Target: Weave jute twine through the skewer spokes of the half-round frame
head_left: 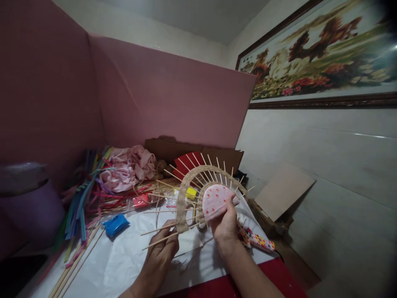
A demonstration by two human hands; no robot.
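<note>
Both hands hold up a half-round woven fan (182,194) above the table. Thin wooden sticks radiate from it through two bands of twisted cord. At its middle is a pink fabric centre (214,200) with red dots. My right hand (226,223) is closed on this centre, thumb over its front. My left hand (164,244) is closed around the lower left edge, where stick ends and the end of the outer cord band meet. Some of its fingers are hidden behind the sticks.
Left on the white table cover (124,260) lie a blue packet (115,225), pipe cleaners (80,207), loose sticks (77,258) and crumpled pink cloth (124,169). Behind the fan are a red packet (141,201) and a yellow packet (191,193). Flower-patterned material (260,241) lies right.
</note>
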